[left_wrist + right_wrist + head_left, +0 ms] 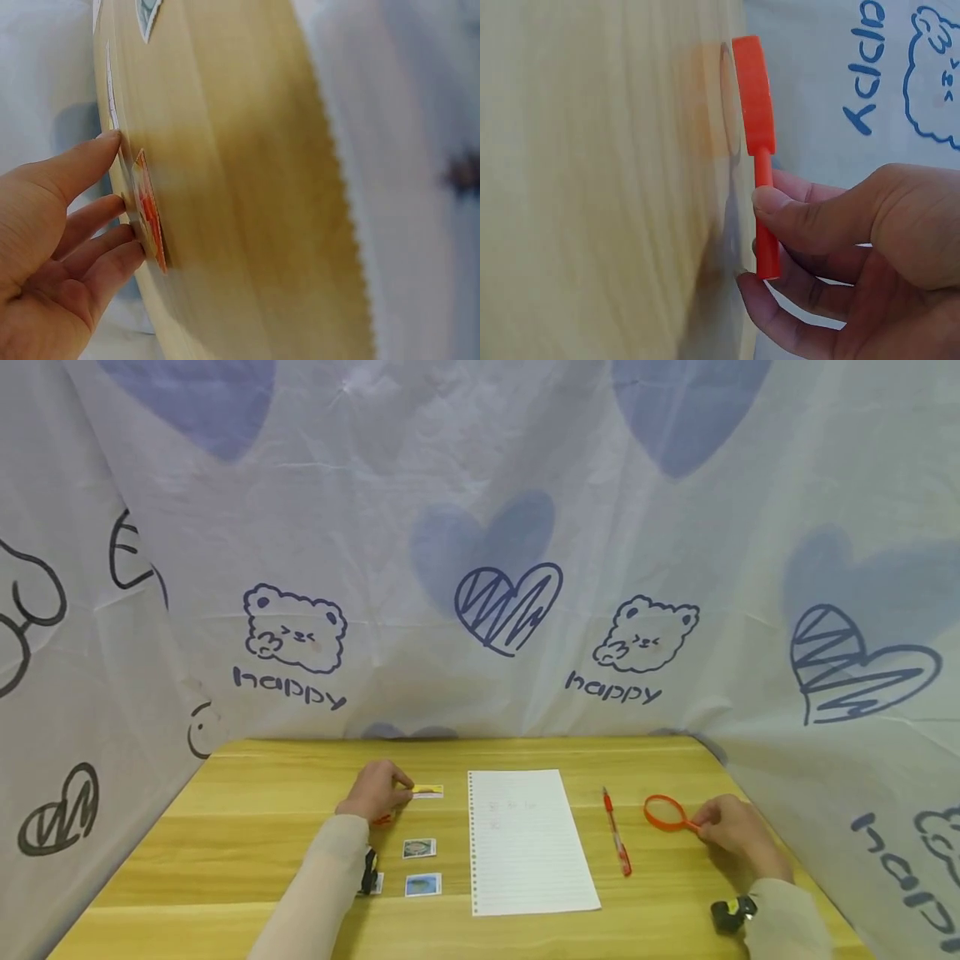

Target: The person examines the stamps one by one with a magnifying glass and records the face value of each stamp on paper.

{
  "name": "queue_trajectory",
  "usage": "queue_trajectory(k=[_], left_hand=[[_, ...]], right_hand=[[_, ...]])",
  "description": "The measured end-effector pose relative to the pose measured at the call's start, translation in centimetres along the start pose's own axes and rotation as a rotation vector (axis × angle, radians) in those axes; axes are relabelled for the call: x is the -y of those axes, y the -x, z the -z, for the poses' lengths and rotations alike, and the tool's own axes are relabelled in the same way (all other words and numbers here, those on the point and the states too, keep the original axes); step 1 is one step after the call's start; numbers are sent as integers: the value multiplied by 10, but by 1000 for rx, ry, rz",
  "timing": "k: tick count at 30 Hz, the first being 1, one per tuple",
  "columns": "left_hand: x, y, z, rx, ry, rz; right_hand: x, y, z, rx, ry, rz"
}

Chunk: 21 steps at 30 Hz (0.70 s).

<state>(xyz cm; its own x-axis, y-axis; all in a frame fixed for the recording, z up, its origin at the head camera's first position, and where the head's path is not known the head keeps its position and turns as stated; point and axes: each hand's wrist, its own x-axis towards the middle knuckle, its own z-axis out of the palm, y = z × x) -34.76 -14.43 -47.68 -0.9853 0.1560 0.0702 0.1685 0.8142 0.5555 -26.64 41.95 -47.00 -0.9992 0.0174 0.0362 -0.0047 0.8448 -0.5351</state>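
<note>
My left hand (pixel 377 789) is at the back left of the table, its fingertips at the left edge of a small yellow stamp-like picture (pixel 428 792). In the left wrist view the thumb and loosely bent fingers are apart, with a reddish stamp-like picture (pixel 149 214) lying beside them. By its handle, my right hand (pixel 738 835) pinches an orange-red magnifying glass (pixel 756 97), thumb against fingers. The lens is just above the wood in the right wrist view. Two more small pictures, one greenish (pixel 419 848) and one blue (pixel 423 884), lie nearer; another is partly hidden by the left wrist.
A lined sheet of paper (pixel 528 860) with faint red writing lies mid-table. To its right is a red pen (pixel 617 835). The wooden table (pixel 225 835) is bordered by a printed white cloth (pixel 420 677) at the back and sides.
</note>
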Motion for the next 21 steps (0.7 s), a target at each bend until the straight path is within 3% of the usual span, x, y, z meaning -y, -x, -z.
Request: queue_trajectory(k=[6,13,21], left_hand=[[0,0,1,3,0,1],[-2,0,2,9,7,4],[0,-1,2,4,6,6]], right_hand=[[25,-4,-4,-31,4,12],[59,-21,-14,-49,54,120],[101,-36,-30,-53,65,175]])
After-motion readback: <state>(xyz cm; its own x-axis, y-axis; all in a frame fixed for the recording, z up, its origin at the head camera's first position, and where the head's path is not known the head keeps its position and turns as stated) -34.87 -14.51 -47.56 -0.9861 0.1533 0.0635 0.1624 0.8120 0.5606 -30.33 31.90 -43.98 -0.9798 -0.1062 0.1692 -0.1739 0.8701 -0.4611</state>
